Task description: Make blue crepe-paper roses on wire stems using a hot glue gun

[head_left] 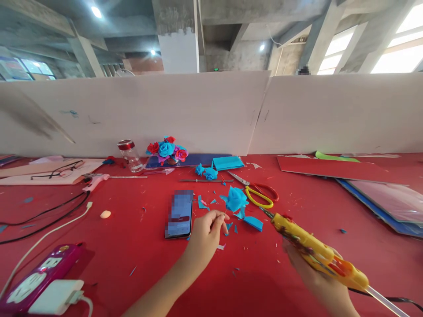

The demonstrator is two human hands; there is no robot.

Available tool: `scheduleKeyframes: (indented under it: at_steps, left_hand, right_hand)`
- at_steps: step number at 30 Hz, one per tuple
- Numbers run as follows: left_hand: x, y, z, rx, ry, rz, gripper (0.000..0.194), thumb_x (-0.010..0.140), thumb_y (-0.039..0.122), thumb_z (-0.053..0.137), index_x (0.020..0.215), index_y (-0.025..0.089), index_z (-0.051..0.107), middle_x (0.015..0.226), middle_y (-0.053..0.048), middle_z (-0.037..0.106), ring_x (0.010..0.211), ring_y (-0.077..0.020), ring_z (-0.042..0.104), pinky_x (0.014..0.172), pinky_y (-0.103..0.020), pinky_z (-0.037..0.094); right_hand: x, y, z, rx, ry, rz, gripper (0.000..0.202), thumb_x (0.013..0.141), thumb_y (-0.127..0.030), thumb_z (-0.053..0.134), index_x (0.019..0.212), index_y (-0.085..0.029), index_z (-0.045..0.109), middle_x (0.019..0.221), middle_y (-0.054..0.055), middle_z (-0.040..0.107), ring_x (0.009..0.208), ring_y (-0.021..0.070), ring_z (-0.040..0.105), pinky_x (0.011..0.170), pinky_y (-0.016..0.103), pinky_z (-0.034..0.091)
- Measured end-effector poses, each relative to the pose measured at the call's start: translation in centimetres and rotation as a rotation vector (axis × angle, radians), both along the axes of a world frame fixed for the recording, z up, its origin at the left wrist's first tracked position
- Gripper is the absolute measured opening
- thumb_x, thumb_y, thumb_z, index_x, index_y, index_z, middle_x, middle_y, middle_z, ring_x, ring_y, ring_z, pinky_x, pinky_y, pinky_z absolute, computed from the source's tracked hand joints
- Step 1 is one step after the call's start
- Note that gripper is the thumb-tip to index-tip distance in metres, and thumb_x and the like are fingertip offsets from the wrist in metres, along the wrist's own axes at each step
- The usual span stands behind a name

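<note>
Currently, blue paper flower [235, 199] sits just fwd & slightly R of L hand [209, 229], the nearer of the two. L fingers curled, thumb close to index; can't tell if anything thin is pinched. R hand [312, 277] wrapped round yellow glue gun [309, 242], long axis lower R to upper L, nozzle [266, 213] pointing approx. twd flower, apart from it, near scissors [247, 184] handle.

one head-level view, forward and down across the red table [261, 281], hands [206, 231] near, pale partition [139, 114] beyond
</note>
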State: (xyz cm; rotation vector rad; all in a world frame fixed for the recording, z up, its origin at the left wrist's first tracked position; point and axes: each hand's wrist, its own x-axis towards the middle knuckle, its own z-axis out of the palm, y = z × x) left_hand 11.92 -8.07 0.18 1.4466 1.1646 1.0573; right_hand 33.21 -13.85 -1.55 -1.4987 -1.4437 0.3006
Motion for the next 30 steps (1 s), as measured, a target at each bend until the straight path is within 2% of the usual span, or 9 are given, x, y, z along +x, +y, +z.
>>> scheduleKeyframes:
  at_steps: [2,4,9,14,18,24,30]
  left_hand:
    - [-0.1,0.0,-0.3,0.161,0.148,0.024,0.02,0.084,0.021,0.049,0.069,0.018,0.062,0.06,-0.003,0.06,0.048,-0.0114,0.045,0.053,-0.023,0.032]
    - [-0.2,-0.1,-0.6,0.246,0.254,0.023,0.02,0.085,0.019,0.046,0.075,0.019,0.063,0.061,-0.003,0.06,0.053,-0.0132,0.05,0.056,-0.023,0.033]
    - [0.0,-0.4,-0.9,0.315,0.442,-0.009,0.024,0.088,0.018,0.037,0.084,0.018,0.061,0.065,-0.004,0.061,0.058,-0.0147,0.055,0.057,-0.023,0.036]
    - [0.1,-0.5,-0.8,0.38,0.602,-0.024,0.026,0.089,0.014,0.032,0.087,0.017,0.057,0.068,-0.003,0.062,0.061,-0.0162,0.059,0.06,-0.025,0.041]
    - [0.1,-0.6,-0.9,0.428,0.654,-0.032,0.024,0.088,0.012,0.033,0.087,0.017,0.056,0.069,-0.003,0.063,0.062,-0.0164,0.06,0.06,-0.025,0.043]
    - [0.2,-0.7,-1.0,0.48,0.677,-0.041,0.026,0.087,0.008,0.031,0.084,0.017,0.055,0.069,-0.004,0.063,0.063,-0.0164,0.061,0.059,-0.025,0.044]
    - [0.1,-0.9,-0.7,0.479,0.683,-0.043,0.026,0.086,0.008,0.031,0.083,0.017,0.054,0.069,-0.004,0.063,0.064,-0.0168,0.061,0.058,-0.026,0.044]
  right_hand:
    - [-0.4,-0.1,0.0,-0.003,-0.005,-0.016,0.024,0.068,-0.034,0.057,0.048,-0.023,0.048,0.043,-0.001,0.049,0.037,0.0138,0.045,0.036,0.026,0.037]
    - [-1.0,-0.1,-0.1,-0.007,0.015,-0.02,0.02,0.067,-0.033,0.058,0.051,-0.022,0.052,0.046,-0.001,0.052,0.04,0.0137,0.047,0.039,0.025,0.039]
    - [-2.0,0.0,-0.3,-0.057,0.153,0.029,0.017,0.066,-0.033,0.057,0.056,-0.019,0.056,0.045,-0.003,0.048,0.039,0.0116,0.043,0.037,0.024,0.036]
    - [-2.5,0.2,0.0,-0.105,0.197,-0.024,0.02,0.064,-0.034,0.056,0.052,-0.02,0.049,0.045,-0.005,0.038,0.039,0.0097,0.034,0.038,0.024,0.03]
    - [-2.7,0.3,0.1,-0.14,0.22,-0.033,0.021,0.061,-0.033,0.054,0.05,-0.022,0.041,0.046,-0.006,0.031,0.041,0.0086,0.029,0.038,0.024,0.024]
    - [-2.9,0.3,0.2,-0.169,0.204,-0.01,0.023,0.061,-0.031,0.053,0.049,-0.023,0.036,0.047,-0.006,0.029,0.042,0.0086,0.027,0.039,0.024,0.022]
    - [-2.7,0.4,0.2,-0.164,0.194,-0.001,0.018,0.06,-0.028,0.051,0.048,-0.023,0.038,0.044,-0.006,0.03,0.039,0.0085,0.027,0.035,0.023,0.022]
